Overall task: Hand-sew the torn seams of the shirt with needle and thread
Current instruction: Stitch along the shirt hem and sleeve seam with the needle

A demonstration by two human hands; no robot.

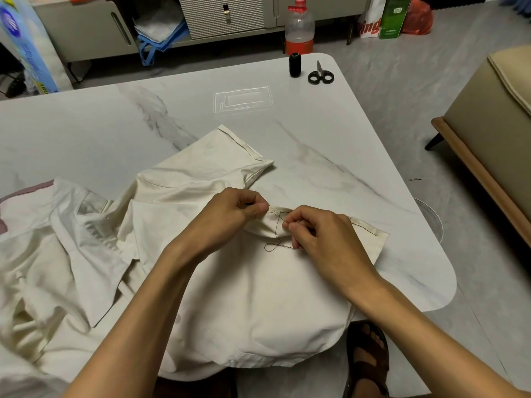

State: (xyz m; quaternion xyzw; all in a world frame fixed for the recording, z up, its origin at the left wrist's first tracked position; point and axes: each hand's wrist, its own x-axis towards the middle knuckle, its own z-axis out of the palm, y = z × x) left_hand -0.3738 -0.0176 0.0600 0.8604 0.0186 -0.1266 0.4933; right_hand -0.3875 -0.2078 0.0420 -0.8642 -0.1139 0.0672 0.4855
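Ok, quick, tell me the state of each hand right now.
Left hand: closed, fingers pinching the seam edge of the shirt.
Right hand: closed, fingers pinching the dark thread at the seam.

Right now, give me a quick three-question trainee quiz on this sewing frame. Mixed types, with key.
1. True or false: the scissors lie beside the black thread spool near the table's far right corner.
2. The left hand pinches: A the shirt's seam edge, B the scissors, C the spool.
3. Fill in: the dark thread loops on the shirt just beside the ____ hand's fingers.
Key: 1 true; 2 A; 3 right hand.
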